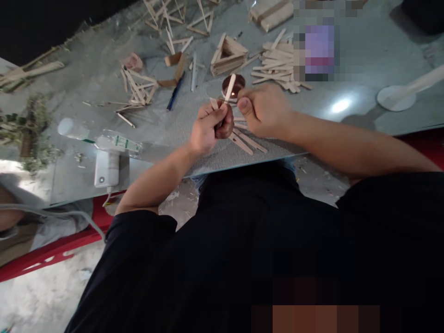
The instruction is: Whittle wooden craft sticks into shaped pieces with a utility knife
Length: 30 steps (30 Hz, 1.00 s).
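On the grey surface (163,134), from far left: dried plants (40,111), then clear bottle (121,142) lying on its side just beside white device (107,169). Further along, blue pen (175,93). Next, left hand (208,127), grip closed on wooden stick (230,87), upper end crossing in front of dark cup (240,84) with small flame (233,94). Nearer, loose sticks (244,141) beneath the hands. Then right hand (268,108), fingers curled, close to the left; cannot tell what is held. Beyond, stick pile (277,64); far right, round white base (395,98).
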Tool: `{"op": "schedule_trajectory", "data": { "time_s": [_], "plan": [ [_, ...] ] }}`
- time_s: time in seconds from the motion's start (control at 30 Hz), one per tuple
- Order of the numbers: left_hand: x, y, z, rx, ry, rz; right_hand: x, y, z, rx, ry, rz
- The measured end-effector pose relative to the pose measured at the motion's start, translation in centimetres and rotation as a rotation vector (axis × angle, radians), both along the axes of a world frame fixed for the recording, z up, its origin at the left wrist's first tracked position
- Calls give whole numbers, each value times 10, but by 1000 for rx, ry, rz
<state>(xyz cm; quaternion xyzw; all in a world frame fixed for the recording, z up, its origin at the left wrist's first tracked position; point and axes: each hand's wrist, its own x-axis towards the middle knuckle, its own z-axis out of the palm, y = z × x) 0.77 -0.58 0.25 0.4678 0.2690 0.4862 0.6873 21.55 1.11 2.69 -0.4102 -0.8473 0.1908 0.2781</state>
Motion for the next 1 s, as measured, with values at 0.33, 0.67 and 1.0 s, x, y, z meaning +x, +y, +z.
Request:
{"op": "schedule_trajectory", "data": {
  "time_s": [0.33,0.67,1.0],
  "plan": [
    [8,-15,16,-34,216,186,-5,8,-2,91,100,118],
    [6,-28,18,63,318,225,-7,0,1,-13,204,165],
    [4,-31,16,223,474,372,-10,-8,2,-76,325,194]
  ]
}}
